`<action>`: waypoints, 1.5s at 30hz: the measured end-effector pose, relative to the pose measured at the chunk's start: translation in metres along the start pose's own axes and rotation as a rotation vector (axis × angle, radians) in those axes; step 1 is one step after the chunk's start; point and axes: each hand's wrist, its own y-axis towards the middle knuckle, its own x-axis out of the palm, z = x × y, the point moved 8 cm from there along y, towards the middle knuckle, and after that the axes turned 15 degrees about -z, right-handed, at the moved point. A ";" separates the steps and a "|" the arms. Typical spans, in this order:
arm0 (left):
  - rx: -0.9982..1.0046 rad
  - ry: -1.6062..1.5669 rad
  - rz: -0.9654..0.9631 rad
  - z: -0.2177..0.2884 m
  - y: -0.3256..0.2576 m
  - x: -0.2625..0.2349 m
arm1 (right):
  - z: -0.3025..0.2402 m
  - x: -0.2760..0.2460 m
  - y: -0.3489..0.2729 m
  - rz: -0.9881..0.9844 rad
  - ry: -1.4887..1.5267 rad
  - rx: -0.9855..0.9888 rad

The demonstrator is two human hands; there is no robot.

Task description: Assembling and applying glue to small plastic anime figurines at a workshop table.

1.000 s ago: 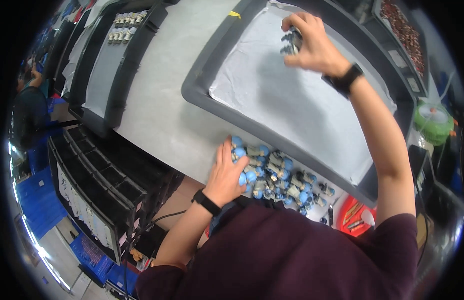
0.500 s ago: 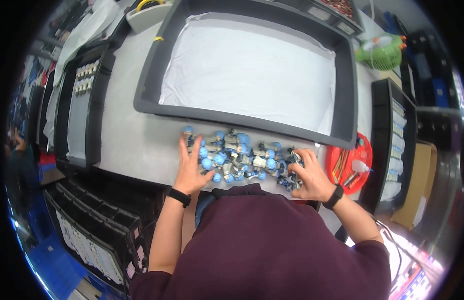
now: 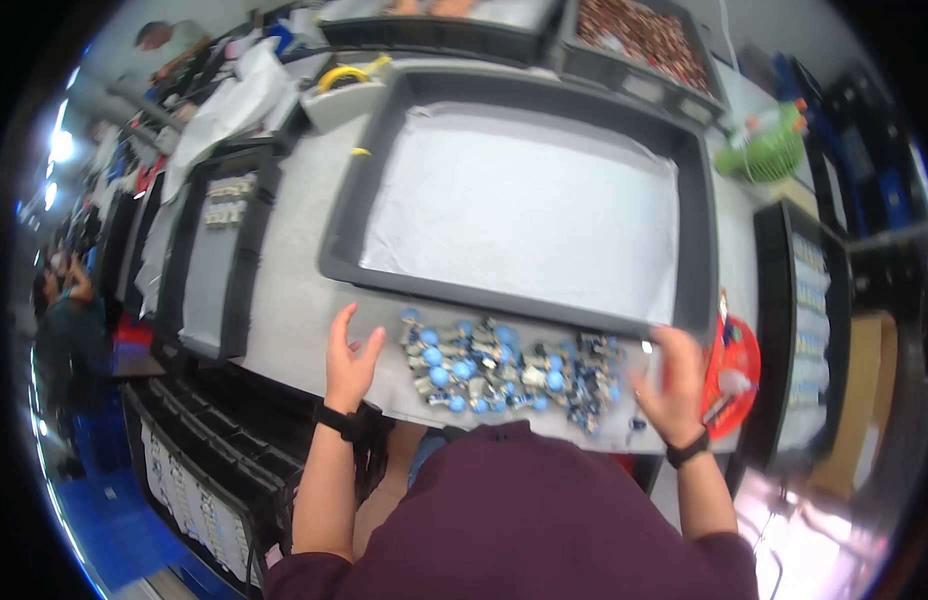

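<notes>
Small figurines with round blue heads [image 3: 464, 370] lie in a crowded pile on the light table, between me and a grey tray. My left hand [image 3: 351, 362] is just left of the pile, raised, fingers spread and holding nothing. On the other side, my right hand [image 3: 676, 385] is lifted clear of the figurines, fingers apart, a little blurred by motion. The small grey-blue pieces [image 3: 589, 380] at the pile's right end are nearest to it. One small dark piece [image 3: 637, 425] lies apart near the table's front edge.
Beyond the pile stands a large grey tray [image 3: 524, 310] lined with white sheet. A red basin [image 3: 744, 375] with tools and a bottle is at right, near a green fan [image 3: 769, 150]. Dark trays [image 3: 254, 290] with figurines flank the table. A bin of reddish pieces [image 3: 639, 85] stands behind.
Both hands have come off the figurines and moved outward, opening away from the pile. The head view has shifted, showing more of the far side of the table.
</notes>
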 end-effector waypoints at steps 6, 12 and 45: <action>-0.244 -0.284 0.065 -0.027 0.051 -0.151 | 0.113 -0.021 -0.025 0.218 0.626 0.748; -0.132 -0.261 -0.161 -0.070 0.065 -0.222 | 0.003 0.014 -0.017 0.075 0.851 0.599; -0.231 -0.616 1.006 -0.288 -0.411 -0.639 | -0.634 0.232 0.429 -0.540 0.527 -0.276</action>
